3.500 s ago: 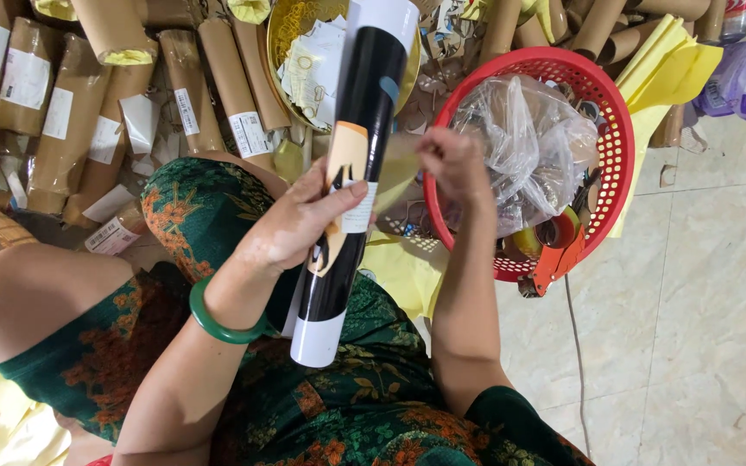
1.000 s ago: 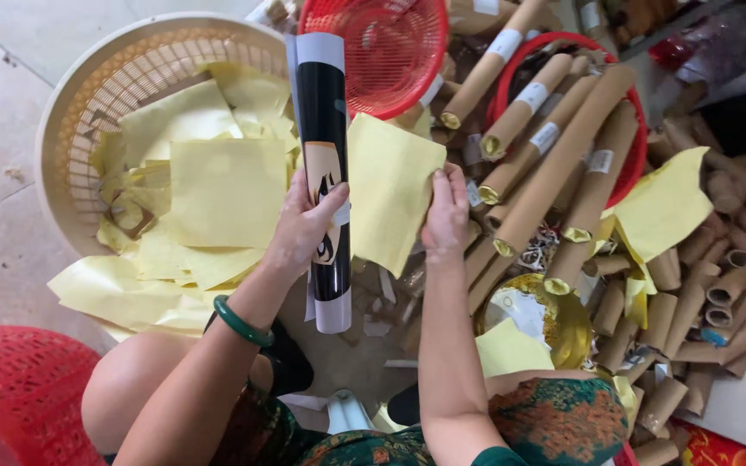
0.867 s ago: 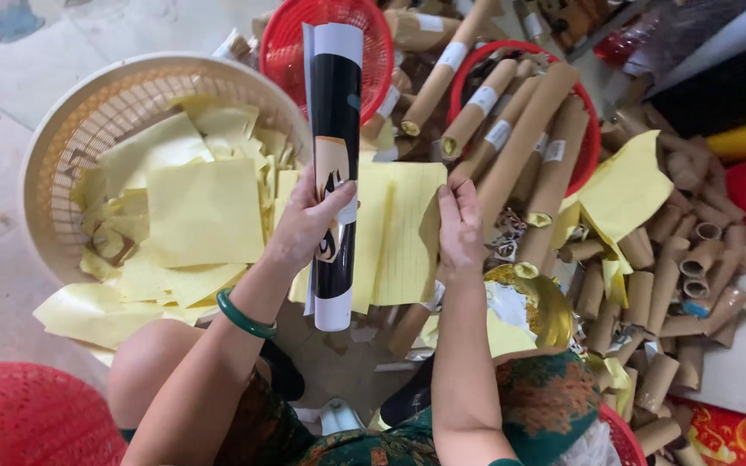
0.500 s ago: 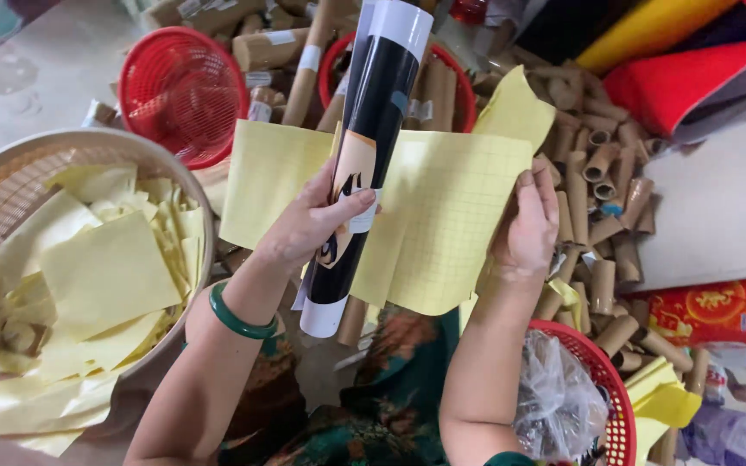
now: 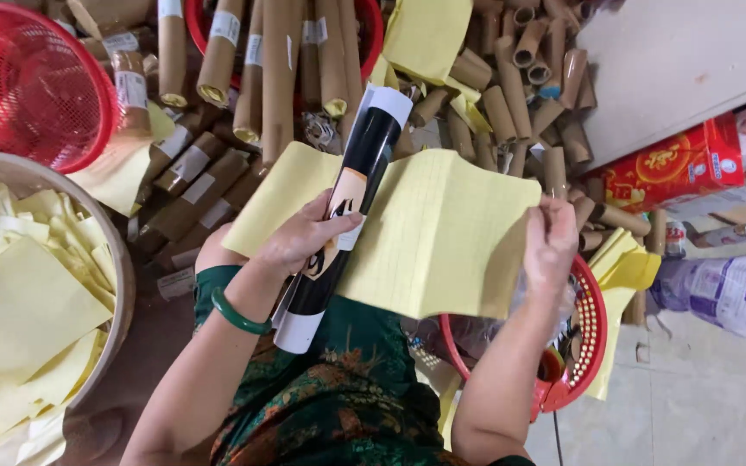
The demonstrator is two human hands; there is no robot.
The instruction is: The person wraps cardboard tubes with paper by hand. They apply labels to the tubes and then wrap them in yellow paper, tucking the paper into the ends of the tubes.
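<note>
Left hand (image 5: pixel 308 237) closed around a rolled poster (image 5: pixel 347 203), black and white, fingers wrapped over its middle, thumb side toward 6 o'clock. Roll tilted, top end pointing to about 1 o'clock, bottom end to 7 o'clock, above the lap in a green patterned dress (image 5: pixel 338 406). Green bangle (image 5: pixel 237 312) on the left wrist.

Right hand (image 5: pixel 550 246) pinching the right edge of a yellow sheet of paper (image 5: pixel 442 233) between thumb and fingers, so closed on the paper only. Sheet spread out flat behind the roll, touching it, reaching from 9 o'clock of the left hand to the right hand at 3 o'clock.

Around: at 12 o'clock a heap of brown cardboard tubes (image 5: pixel 269 78), some inside a red basket (image 5: pixel 371 30). At 10 o'clock another red basket (image 5: pixel 32 82). At 8 o'clock a pale round basket (image 5: pixel 121 285) full of yellow sheets (image 5: pixel 19 302). At 4 o'clock, under the right forearm, a third red basket (image 5: pixel 593 332) with clear plastic inside. At 2 o'clock a red printed box (image 5: pixel 675 168), beside it a plastic package (image 5: pixel 727 289) on the tiled floor (image 5: pixel 692 406).
</note>
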